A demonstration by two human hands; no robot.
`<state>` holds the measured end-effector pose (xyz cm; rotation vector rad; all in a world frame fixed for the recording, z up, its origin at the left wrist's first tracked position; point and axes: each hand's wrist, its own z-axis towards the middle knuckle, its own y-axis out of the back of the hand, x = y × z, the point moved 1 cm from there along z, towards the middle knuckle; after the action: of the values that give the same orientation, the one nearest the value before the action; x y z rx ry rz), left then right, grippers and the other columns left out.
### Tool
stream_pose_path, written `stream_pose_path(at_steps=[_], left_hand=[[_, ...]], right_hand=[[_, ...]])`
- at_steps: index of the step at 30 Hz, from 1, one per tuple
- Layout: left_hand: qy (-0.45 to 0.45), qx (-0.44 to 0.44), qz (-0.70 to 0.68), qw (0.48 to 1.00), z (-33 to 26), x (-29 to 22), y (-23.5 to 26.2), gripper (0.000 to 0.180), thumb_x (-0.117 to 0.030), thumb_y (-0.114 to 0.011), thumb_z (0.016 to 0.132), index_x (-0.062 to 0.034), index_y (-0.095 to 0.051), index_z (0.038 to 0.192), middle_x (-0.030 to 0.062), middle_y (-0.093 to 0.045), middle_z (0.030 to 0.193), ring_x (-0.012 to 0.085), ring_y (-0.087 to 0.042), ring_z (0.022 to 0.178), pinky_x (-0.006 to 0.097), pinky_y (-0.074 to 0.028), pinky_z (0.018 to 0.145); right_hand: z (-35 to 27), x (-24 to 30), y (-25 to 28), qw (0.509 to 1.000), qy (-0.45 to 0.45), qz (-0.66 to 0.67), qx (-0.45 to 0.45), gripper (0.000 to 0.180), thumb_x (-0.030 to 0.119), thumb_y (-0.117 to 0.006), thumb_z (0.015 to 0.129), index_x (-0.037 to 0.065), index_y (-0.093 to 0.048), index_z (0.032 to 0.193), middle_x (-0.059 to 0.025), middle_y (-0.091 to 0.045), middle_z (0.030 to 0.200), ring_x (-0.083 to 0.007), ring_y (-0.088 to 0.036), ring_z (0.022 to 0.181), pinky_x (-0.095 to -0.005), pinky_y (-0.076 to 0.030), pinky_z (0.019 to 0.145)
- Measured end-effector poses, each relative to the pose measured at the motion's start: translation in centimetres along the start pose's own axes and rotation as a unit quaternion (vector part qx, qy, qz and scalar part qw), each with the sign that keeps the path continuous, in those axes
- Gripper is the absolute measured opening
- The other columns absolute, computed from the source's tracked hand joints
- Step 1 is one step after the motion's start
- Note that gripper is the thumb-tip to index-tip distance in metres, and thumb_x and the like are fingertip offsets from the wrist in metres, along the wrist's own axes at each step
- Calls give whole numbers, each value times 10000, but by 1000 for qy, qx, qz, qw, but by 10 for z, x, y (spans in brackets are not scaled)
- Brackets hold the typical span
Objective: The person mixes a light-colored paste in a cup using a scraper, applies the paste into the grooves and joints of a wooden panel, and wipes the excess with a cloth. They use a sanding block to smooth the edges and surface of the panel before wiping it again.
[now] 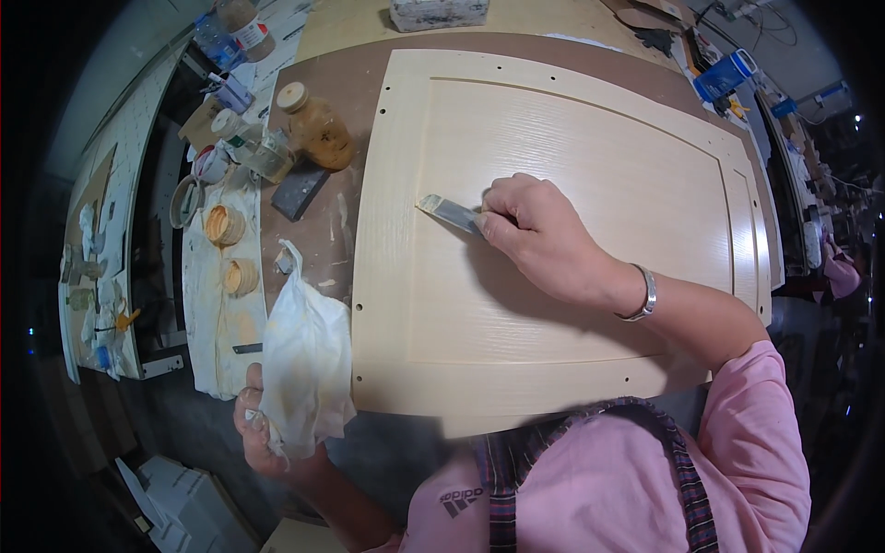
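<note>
A pale cream cabinet door panel (590,138) with a recessed centre and small dark holes along its frame lies flat before me. My right hand (539,226) is closed around a putty knife (452,216). The blade points left, and its tip, smeared with pale filler, meets the panel near the left inner groove. Whether the tip presses on the surface I cannot tell. Off the panel's lower left, my left hand (253,426) grips a white cloth (309,359) with faint yellowish stains. The cloth drapes up beside the panel's left edge, and part of that hand is hidden behind it.
Left of the panel stand a jar of brown liquid (323,129), a clear jar (263,152), a dark block (300,192) and two small tubs of orange paste (222,226). Plastic bottles (244,28) sit farther back. A whitish block (438,13) lies beyond the panel, a blue container (725,76) at far right.
</note>
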<state>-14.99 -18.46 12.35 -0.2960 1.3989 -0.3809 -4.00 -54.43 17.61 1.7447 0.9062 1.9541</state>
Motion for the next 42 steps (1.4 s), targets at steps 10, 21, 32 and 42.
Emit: stream_pose_path(at_steps=[10, 21, 32, 42], left_hand=[[-1, -169, 20, 985, 2, -1, -40, 360, -334, -482, 861, 10, -491, 753, 137, -525, 863, 228, -558, 836, 352, -470, 787], [-42, 84, -73, 993, -2, 4, -8, 398, -257, -340, 1019, 55, -515, 1195, 229, -537, 1369, 346, -530, 1263, 502, -420, 1087], [-141, -211, 254, 933, -6, 7, -47, 385, -350, -511, 903, 22, -527, 804, 128, -510, 866, 217, -547, 809, 358, -480, 736], [-178, 233, 266, 918, 16, -39, -159, 209, -220, -720, 824, -51, -634, 913, 180, -623, 1023, 308, -598, 887, 437, -497, 787]], right_hand=[[0, 3, -2, 1000, -11, -6, 17, 209, 78, -576, 884, -77, -540, 749, -194, -517, 701, -309, -494, 719, -422, -419, 683], [-3, 6, -4, 1000, -15, 3, -8, 199, 71, -578, 874, -88, -559, 755, -212, -541, 717, -312, -512, 672, -434, -416, 640], [-3, -9, -1, 982, -82, 167, -44, 277, 137, -573, 899, -71, -577, 716, -183, -477, 589, -243, -466, 551, -415, -400, 568], [-30, 20, 33, 894, -102, 433, -62, 222, 142, -623, 970, 8, -637, 794, 14, -578, 748, -70, -483, 702, -248, -402, 670]])
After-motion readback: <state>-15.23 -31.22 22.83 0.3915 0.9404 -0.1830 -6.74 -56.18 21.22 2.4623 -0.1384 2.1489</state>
